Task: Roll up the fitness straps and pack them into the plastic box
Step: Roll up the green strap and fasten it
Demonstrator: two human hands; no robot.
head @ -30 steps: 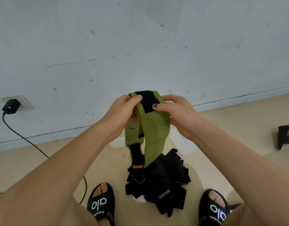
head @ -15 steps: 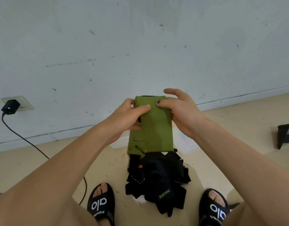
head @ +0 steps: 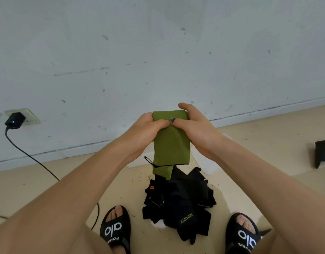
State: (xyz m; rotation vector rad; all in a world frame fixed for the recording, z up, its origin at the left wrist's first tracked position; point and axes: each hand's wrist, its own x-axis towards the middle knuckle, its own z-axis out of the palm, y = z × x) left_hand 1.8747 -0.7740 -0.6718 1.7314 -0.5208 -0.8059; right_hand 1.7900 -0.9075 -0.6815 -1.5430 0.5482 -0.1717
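A green fitness strap (head: 171, 143) is held up in front of me, folded over at its top edge. My left hand (head: 145, 132) grips its left side and my right hand (head: 194, 129) grips its right side, thumbs meeting on the front. Its lower end, with a thin black cord, hangs above a pile of black straps (head: 180, 202) on the floor between my feet. A whitish plastic box (head: 205, 164) lies on the floor behind the strap, mostly hidden by my arms.
My two feet in black slippers (head: 116, 228) (head: 244, 233) flank the pile. A black charger (head: 14, 121) sits in a wall socket at left, its cable trailing across the floor. A black object (head: 322, 151) lies at the right edge. The wall is close ahead.
The strap's black inner patch has been folded out of sight and the green strap has been drawn upward, so less of it hangs down. My thumbs have come together on its front.
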